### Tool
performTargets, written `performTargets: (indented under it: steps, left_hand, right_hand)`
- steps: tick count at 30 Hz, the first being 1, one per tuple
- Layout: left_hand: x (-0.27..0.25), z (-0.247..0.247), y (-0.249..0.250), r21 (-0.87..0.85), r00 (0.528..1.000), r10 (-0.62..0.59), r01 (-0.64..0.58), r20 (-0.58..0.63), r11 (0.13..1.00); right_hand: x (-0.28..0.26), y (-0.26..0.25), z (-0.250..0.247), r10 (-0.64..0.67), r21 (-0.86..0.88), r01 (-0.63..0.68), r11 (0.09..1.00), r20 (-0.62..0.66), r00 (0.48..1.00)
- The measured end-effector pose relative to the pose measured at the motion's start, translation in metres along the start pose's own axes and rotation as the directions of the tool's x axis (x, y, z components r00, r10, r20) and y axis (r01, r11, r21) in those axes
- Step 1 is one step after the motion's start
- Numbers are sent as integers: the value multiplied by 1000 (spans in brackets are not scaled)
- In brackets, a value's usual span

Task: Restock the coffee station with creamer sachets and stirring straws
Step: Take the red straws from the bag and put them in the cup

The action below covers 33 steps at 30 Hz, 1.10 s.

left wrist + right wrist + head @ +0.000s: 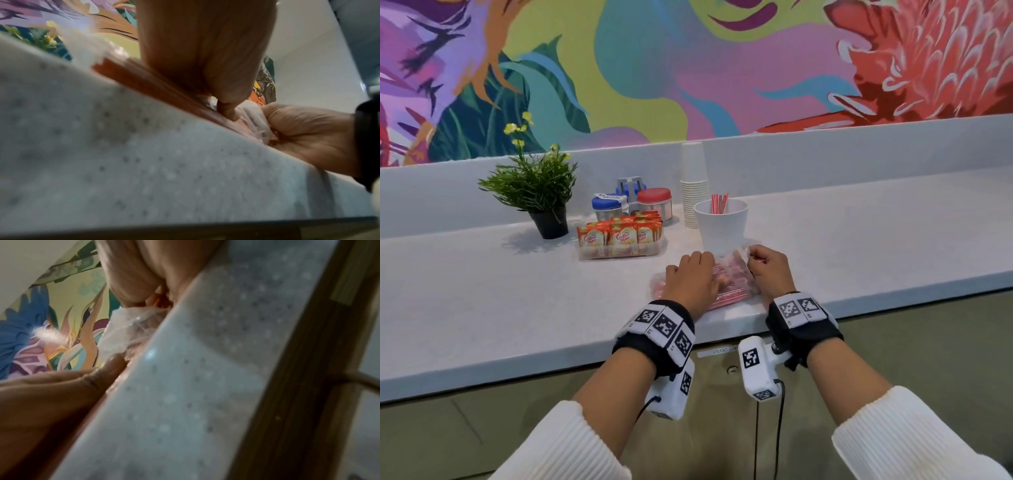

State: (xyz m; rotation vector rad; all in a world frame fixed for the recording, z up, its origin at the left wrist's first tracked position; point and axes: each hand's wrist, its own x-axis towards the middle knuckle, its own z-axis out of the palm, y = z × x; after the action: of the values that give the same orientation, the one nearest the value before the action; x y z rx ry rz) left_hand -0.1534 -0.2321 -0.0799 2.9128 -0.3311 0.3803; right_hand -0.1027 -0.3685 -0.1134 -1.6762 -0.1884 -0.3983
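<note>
A clear plastic bag of red stirring straws (734, 277) lies on the white counter near its front edge. My left hand (693, 277) sits on top of the bag, fingers curled down over it; in the left wrist view a fingertip (226, 112) presses on the straws (144, 81). At the bag's right end my right hand (768, 270) pinches the crumpled plastic (255, 120) in a closed fist. Just behind stands a white cup (720, 226) with a few red straws (719, 204). A clear tray of creamer sachets (619, 238) sits to its left.
A tall stack of paper cups (693, 192) stands behind the white cup. Two jars, one blue-lidded (607, 205) and one red-lidded (654, 202), are behind the sachets. A potted plant (534, 185) is at the left. The counter edge (585, 356) runs below my wrists.
</note>
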Motion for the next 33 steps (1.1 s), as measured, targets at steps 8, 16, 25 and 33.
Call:
performTargets:
  steps: [8, 16, 25, 33]
  left_hand:
    - [1, 4, -5, 18, 999, -51, 51, -8, 999]
    - [0, 11, -12, -26, 997, -40, 38, -69, 999]
    - [4, 14, -13, -74, 994, -65, 58, -83, 996]
    - [5, 14, -18, -244, 993, -67, 42, -93, 969]
  right_hand:
    - [-4, -4, -4, 163, 414, -50, 909, -243, 956]
    - [-5, -13, -12, 207, 531, -220, 818, 84, 975]
    - [1, -20, -20, 264, 610, -266, 746, 96, 960]
    - [5, -55, -7, 126, 388, -144, 910, 72, 989]
